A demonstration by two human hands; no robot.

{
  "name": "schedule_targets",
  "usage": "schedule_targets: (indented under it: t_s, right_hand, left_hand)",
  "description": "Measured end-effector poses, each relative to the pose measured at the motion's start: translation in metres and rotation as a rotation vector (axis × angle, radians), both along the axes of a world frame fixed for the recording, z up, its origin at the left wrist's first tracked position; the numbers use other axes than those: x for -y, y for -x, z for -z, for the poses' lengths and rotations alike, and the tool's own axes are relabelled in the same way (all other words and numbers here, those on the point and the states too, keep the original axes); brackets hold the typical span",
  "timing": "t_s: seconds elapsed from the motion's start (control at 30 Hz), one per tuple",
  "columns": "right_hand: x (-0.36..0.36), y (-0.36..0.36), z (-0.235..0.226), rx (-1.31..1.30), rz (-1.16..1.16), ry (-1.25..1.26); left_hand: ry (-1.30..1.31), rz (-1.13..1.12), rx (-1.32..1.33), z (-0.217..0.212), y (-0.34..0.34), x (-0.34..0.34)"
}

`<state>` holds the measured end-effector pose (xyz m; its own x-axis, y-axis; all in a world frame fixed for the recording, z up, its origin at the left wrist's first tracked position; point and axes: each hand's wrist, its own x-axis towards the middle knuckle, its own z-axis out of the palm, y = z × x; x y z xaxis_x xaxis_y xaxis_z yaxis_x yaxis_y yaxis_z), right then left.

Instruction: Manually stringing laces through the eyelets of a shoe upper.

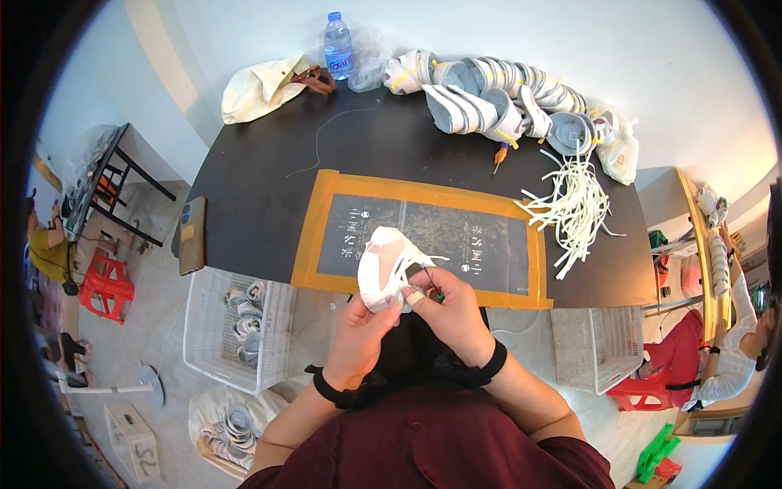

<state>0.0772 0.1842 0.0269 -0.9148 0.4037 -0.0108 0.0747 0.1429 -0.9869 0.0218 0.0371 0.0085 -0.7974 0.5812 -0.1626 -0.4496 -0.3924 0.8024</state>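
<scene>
A white shoe upper [381, 262] with a pale pinkish lining is held over the near edge of the table, tilted up. My left hand [361, 332] is closed on its lower left side. White laces [414, 256] hang loose from the upper's right side. My right hand [448, 314] is closed at that side, its fingers round a thin tool with a green handle [440, 297]. The thumb and fingertips touch the upper near the laces. What the tool's tip does is too small to make out.
On the dark table [244, 175] lies a mat edged with brown tape [533, 244]. Further right is a bundle of white laces [574, 204]. Rows of shoe uppers [489, 81], an orange-handled tool [501, 153], a bottle [338, 47] and a phone [193, 235] surround it. Baskets [273, 342] stand below.
</scene>
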Motion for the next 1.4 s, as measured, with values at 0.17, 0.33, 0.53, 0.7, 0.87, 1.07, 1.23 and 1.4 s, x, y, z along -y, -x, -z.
schedule_targets:
  t_s: [0.17,0.33,0.53,0.7,0.87,1.07,1.23,1.4]
  right_hand:
    - [0.01,0.005,0.009,-0.062,0.025,0.31]
    - [0.018,0.001,-0.005,-0.034,0.071,0.668]
    - [0.015,-0.001,0.008,-0.065,0.065,0.893]
    - [0.021,0.001,0.002,-0.074,0.037,0.64]
    - [0.019,-0.005,0.01,-0.062,0.047,0.686]
    - [0.019,-0.007,0.013,-0.134,0.068,0.912]
    - [0.019,-0.005,0.013,-0.135,0.064,0.934]
    - [0.021,-0.004,0.013,-0.092,0.071,0.889]
  left_hand:
    - [0.136,0.0,-0.215,-0.012,0.0,-0.001]
    - [0.163,-0.05,-0.337,-0.006,0.002,-0.002]
    - [0.218,-0.032,-0.304,-0.009,0.004,0.002]
    - [0.15,-0.032,-0.243,-0.007,0.005,0.001]
    - [0.155,-0.019,-0.236,-0.007,0.004,0.001]
    - [0.042,0.022,-0.111,0.003,0.005,0.005]
    - [0.023,0.009,-0.084,0.002,0.005,0.005]
    - [0.025,0.002,-0.106,-0.004,0.003,0.003]
